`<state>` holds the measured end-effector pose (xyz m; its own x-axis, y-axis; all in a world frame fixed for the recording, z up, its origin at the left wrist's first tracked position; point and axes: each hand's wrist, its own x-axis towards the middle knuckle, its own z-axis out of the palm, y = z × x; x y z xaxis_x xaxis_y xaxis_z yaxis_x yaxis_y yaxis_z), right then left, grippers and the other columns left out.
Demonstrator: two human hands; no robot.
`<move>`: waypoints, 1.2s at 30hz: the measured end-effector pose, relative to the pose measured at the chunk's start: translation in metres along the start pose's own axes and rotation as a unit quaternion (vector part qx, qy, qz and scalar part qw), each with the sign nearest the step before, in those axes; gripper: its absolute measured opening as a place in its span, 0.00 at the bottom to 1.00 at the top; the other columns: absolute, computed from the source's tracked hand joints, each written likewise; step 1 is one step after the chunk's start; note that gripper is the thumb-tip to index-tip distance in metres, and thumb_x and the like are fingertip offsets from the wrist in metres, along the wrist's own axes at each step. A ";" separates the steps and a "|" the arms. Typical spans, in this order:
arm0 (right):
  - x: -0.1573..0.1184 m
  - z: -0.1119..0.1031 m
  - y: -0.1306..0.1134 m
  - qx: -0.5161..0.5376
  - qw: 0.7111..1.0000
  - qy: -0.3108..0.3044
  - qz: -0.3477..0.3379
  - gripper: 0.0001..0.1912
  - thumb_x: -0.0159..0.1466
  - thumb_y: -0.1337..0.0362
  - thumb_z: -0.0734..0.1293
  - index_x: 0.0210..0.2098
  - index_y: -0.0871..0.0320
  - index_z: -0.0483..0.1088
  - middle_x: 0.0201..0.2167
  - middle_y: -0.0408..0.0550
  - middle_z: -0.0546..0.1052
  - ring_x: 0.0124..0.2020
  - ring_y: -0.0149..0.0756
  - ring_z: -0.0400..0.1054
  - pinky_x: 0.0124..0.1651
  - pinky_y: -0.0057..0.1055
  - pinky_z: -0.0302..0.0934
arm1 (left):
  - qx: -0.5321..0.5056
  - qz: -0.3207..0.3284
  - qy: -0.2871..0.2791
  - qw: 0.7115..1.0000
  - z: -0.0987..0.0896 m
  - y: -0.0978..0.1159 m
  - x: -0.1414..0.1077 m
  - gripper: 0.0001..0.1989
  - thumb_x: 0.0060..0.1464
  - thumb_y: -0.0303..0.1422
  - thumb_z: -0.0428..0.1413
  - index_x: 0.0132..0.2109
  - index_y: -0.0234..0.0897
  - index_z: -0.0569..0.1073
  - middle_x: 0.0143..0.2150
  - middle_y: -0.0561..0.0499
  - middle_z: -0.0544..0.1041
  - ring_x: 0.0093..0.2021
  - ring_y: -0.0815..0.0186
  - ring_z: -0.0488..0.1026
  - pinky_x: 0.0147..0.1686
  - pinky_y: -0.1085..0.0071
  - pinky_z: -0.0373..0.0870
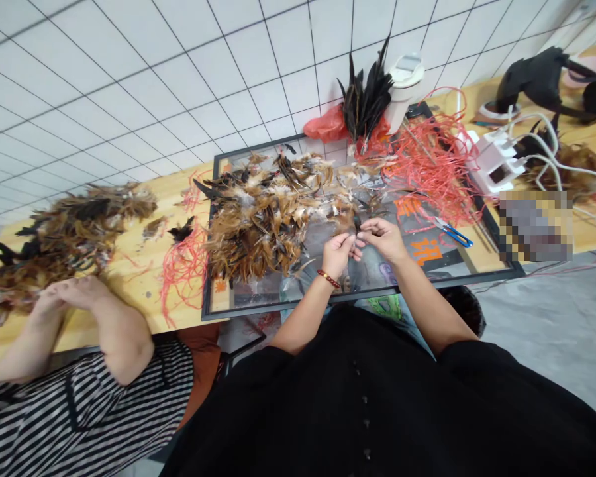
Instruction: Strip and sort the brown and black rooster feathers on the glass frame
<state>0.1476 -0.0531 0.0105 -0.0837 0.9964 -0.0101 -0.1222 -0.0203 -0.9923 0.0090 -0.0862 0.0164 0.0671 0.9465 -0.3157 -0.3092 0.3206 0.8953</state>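
Note:
Over the front part of a framed glass panel [258, 301], my two hands meet fingertip to fingertip. Closed in a pinch, my left hand [338, 257] wears a dark red bead bracelet [328, 279] at the wrist. My right hand [383, 238] is also pinched, touching the left fingers. A small dark feather [356, 220] sticks up from between the fingertips; which hand bears it more is hard to tell. Just left of and beyond my hands spreads a big heap of brown feathers [261, 232].
Red plastic strands [427, 162] lie tangled at the right, near blue-handled snips [454, 233]. Black feathers [365, 99] stand upright behind. A white power strip [494, 159] with cables sits farther right. At the left, a co-worker's hands [72, 293] rest by another feather pile [79, 222].

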 end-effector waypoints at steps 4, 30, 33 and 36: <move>0.001 -0.002 0.001 -0.010 1.000 -0.018 -0.002 0.24 0.43 0.48 0.79 0.32 0.56 0.73 0.26 0.41 0.75 0.26 0.29 0.66 0.33 0.32 0.65 | 0.002 -0.005 0.011 1.000 0.001 0.000 0.000 0.20 0.44 0.44 0.68 0.33 0.33 0.71 0.23 0.55 0.76 0.19 0.75 0.70 0.20 0.77 0.68; 0.005 -0.013 0.008 -0.116 0.989 -0.070 -0.063 0.16 0.52 0.47 0.75 0.27 0.54 0.77 0.35 0.47 0.74 0.44 0.39 0.70 0.51 0.38 0.65 | -0.019 -0.053 -0.128 0.990 -0.021 0.007 0.001 0.28 0.41 0.52 0.68 0.36 0.32 0.70 0.34 0.43 0.82 0.28 0.65 0.79 0.24 0.74 0.73; 0.003 -0.012 0.007 -0.085 0.993 -0.075 -0.045 0.18 0.49 0.46 0.76 0.26 0.54 0.77 0.37 0.48 0.73 0.45 0.41 0.70 0.47 0.39 0.69 | -0.016 -0.049 -0.126 0.991 -0.020 0.006 0.001 0.28 0.40 0.52 0.68 0.35 0.32 0.70 0.34 0.45 0.81 0.28 0.64 0.80 0.23 0.74 0.73; 0.002 -0.013 0.008 -0.040 0.996 -0.081 -0.007 0.19 0.46 0.46 0.77 0.26 0.55 0.77 0.43 0.49 0.72 0.42 0.39 0.71 0.38 0.38 0.72 | -0.007 -0.046 -0.116 0.992 -0.018 0.005 0.001 0.29 0.38 0.53 0.68 0.34 0.33 0.69 0.27 0.51 0.77 0.26 0.63 0.80 0.22 0.73 0.73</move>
<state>0.1593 -0.0502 0.0011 -0.2410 0.9704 0.0178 -0.0455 0.0070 -0.9989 -0.0092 -0.0845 0.0146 0.3107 0.8974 -0.3132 -0.3044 0.4061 0.8616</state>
